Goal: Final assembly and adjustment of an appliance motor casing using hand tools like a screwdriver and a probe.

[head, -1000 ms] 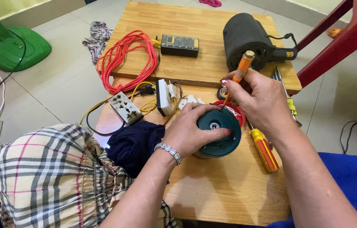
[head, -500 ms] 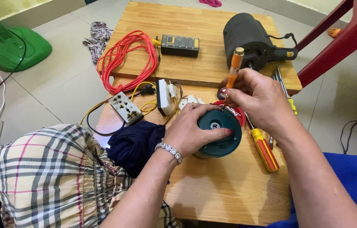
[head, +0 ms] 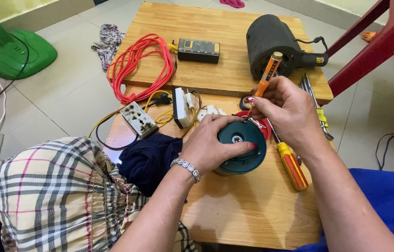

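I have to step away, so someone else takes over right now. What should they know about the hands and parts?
Left hand: clamped over the round dark-green motor housing, steadying it on the wooden table.
Right hand: holds the orange-handled screwdriver, tip down at the housing's far edge by the red wires.
Spare yellow-red screwdriver lies to the right.
Done: housing positioned. Left: the work at that edge.

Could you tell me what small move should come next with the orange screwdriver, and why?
Probably turn it: the right hand holds the orange screwdriver tilted, tip down at the far rim of the green round part, which the left hand steadies on the wooden table.
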